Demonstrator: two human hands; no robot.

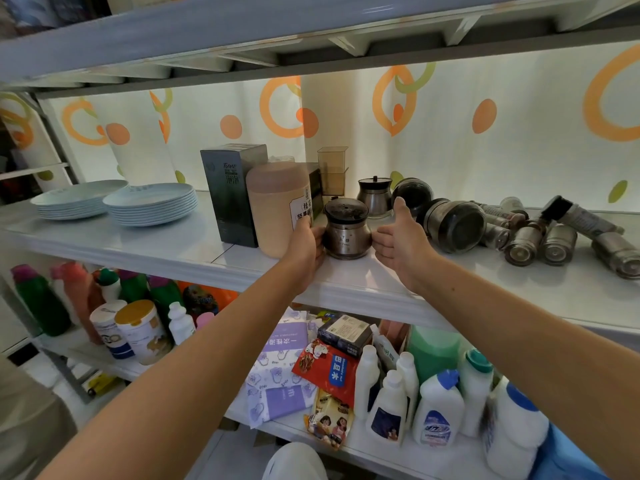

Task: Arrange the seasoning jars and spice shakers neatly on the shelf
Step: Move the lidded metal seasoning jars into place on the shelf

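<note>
A steel seasoning jar (346, 230) with a dark lid stands upright near the front of the white shelf (173, 244). My left hand (306, 245) grips its left side. My right hand (398, 237) is at its right side, fingers loosely curled with their tips at the jar, thumb raised. A second upright steel jar (374, 197) stands behind it. Two more jars (453, 225) (414, 192) lie tipped on their sides to the right. Several steel spice shakers (540, 240) lie in a loose heap at the shelf's right end.
A tall beige canister (277, 216) and a dark box (227, 192) stand just left of the jar. Two stacks of pale plates (152, 204) sit further left. A clear square container (332, 171) stands at the back. Bottles and packets fill the lower shelf (346, 441).
</note>
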